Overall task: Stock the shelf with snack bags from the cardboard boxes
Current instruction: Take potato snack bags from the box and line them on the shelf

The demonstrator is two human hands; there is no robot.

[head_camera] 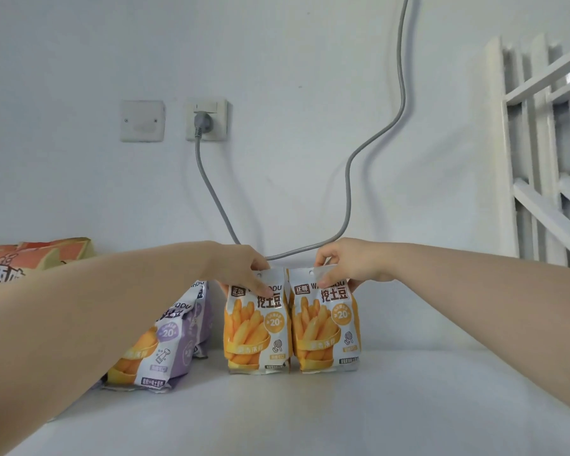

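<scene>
1. The left orange-and-white plastic snack bag (257,330) and the right orange-and-white plastic snack bag (326,330) stand upright on the flat white shelf top (408,406), with their sides touching.
2. The left hand (241,268) pinches the top edge of the left bag, thumb on the front.
3. The right hand (346,264) pinches the top seal of the right bag. The two hands are near each other but apart.
4. A purple-and-white plastic snack bag (175,334) leans just beside them, partly under the left forearm.
5. Behind them, a grey cable (349,179) hangs from a white wall socket (206,120).
</scene>
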